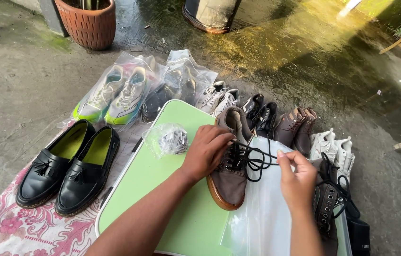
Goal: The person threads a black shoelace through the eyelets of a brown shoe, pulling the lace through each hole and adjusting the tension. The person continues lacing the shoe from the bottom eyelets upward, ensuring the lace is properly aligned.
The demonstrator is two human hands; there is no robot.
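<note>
Brown lace-up shoe (229,166) on green table (162,189), long axis running toe-near, heel-far. Left hand (206,150) rests on its laces at tongue; right hand (296,178), just right of shoe, pinches black lace (257,163).

Matt brown cloth shoe (229,178), glossy black leather loafers (67,170), clear plastic bag (262,218).

Bare room lies along the green table (162,208)'s near left edge. The small bag (167,140) blocks its far edge, and the brown shoe (229,175) and clear plastic bag (262,218) crowd the right side.
</note>
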